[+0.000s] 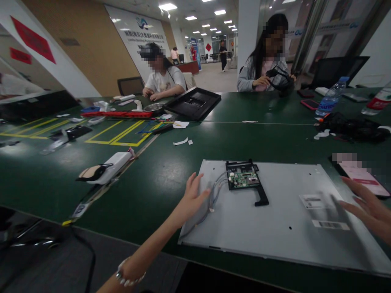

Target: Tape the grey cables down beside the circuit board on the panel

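A flat grey metal display panel point(284, 203) lies on the green table in front of me. On its upper part sits a black plastic bracket point(262, 196) with a green circuit board point(243, 180). Grey cables point(214, 191) run from the board down the panel's left side. My left hand point(194, 196) is over the panel's left edge, fingers apart, holding nothing; whether it touches the panel I cannot tell. Above the panel's right side is my right hand point(368, 207), fingers spread and nothing in it, partly cut off by the frame. Below its fingers are white labels point(331, 225).
Past my right hand lies a phone point(360, 173). A white power strip point(117, 165) rests on the left. Farther back are a black monitor frame point(194, 103), a red strip point(119, 114) and a water bottle point(332, 97). Two people sit across the green table point(159, 171).
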Available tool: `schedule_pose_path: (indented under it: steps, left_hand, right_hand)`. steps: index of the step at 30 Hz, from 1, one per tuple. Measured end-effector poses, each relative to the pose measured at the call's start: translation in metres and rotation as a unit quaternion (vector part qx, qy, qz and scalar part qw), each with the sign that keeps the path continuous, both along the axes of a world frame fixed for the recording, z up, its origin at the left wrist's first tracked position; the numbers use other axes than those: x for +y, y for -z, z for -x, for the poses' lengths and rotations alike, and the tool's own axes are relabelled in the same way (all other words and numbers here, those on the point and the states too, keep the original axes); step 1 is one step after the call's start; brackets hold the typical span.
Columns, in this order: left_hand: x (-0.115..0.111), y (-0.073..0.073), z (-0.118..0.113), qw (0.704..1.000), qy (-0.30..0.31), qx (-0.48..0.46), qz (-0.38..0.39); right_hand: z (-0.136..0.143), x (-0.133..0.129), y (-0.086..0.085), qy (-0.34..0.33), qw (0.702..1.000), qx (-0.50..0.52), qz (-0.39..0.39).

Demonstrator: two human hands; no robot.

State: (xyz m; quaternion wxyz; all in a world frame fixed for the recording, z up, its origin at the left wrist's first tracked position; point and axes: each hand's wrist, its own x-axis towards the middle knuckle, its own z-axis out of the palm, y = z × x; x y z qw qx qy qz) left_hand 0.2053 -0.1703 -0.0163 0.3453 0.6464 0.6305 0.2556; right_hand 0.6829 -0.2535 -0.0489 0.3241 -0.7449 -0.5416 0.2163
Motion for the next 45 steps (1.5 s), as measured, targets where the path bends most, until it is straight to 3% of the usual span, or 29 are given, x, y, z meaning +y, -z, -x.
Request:
schedule_pose_path:
  steps: [4, 9, 15, 20, 28, 35, 41, 43, 45]
  left_hand:
    - [-0.003, 0.004, -0.003, 0.994, 0.057, 0.082, -0.044]
    - [0.008, -0.015, -0.036, 0.974, 0.181, 0.084, -0.105]
    - [0.057, -0.018, -0.079, 0.957, 0.28, 0.035, -0.074]
    - [0.07, -0.012, -0.083, 0.945, 0.316, 0.013, -0.088]
    - [0.039, -0.022, -0.11, 0.92, 0.372, -0.009, -0.12]
    - [0.026, -0.011, -0.124, 0.898, 0.431, -0.029, -0.08]
    - [0.04, -0.012, -0.093, 0.903, 0.422, 0.03, -0.071]
    - [0.058, -0.012, -0.073, 0.917, 0.38, 0.073, -0.098]
    - [0.085, -0.009, -0.048, 0.937, 0.294, 0.127, -0.14]
  right_hand:
    - [0.041, 0.031, -0.018, -0.162, 0.987, 0.004, 0.004]
    - [0.091, 0.088, -0.037, -0.379, 0.924, -0.032, -0.023]
    - [0.119, 0.14, -0.025, -0.47, 0.882, -0.019, -0.038]
    - [0.124, 0.142, -0.019, -0.452, 0.889, -0.005, -0.076]
    - [0.095, 0.094, -0.026, -0.403, 0.911, -0.017, -0.087]
    - [0.069, 0.065, -0.011, -0.364, 0.93, 0.001, -0.046]
    - [0.061, 0.065, -0.002, -0.324, 0.942, -0.054, -0.063]
    - [0.056, 0.065, 0.007, -0.311, 0.941, -0.109, -0.076]
    - [0.051, 0.064, 0.017, -0.304, 0.935, -0.164, -0.083]
